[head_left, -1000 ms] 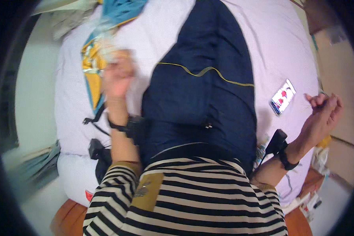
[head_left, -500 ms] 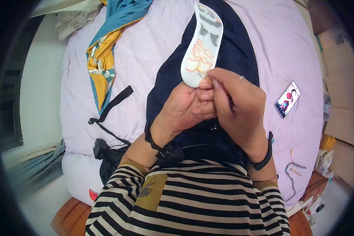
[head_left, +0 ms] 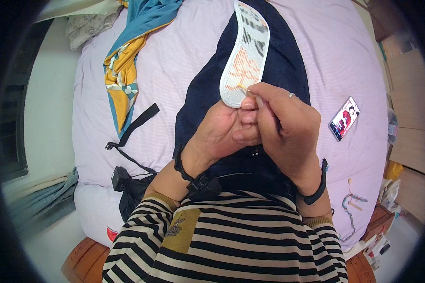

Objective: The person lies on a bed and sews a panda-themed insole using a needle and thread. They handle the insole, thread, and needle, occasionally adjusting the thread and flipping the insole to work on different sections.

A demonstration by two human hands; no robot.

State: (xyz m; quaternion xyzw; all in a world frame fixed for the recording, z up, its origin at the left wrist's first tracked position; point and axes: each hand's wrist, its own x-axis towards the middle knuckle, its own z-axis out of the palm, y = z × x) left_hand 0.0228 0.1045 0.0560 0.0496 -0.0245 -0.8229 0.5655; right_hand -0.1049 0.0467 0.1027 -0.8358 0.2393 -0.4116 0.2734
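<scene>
A long white embroidered insole [head_left: 246,47] with orange and dark grey stitching lies over my lap, its rounded heel end toward me. My left hand [head_left: 225,126] is closed on that heel end, palm up with the fingers curled. Against its edge, my right hand [head_left: 288,120] pinches thumb and forefinger together over a bit of yellow thread [head_left: 242,87] that meets the stitched face. Any needle between those fingertips is too small or hidden to make out. My right fingers touch the fingertips of my left hand.
Dark trousers [head_left: 203,101] cover my legs on a pale lilac bedspread [head_left: 170,61]. A lit phone [head_left: 344,119] and a braided bundle of threads [head_left: 348,207] lie at right. At left are a teal and yellow cloth [head_left: 123,70] and a black strap [head_left: 139,123] with a dark bag.
The insole has shifted slightly toward me and to the right. The yellow thread loop beside my right fingers no longer shows clearly. My hands have barely moved; the phone's picture differs.
</scene>
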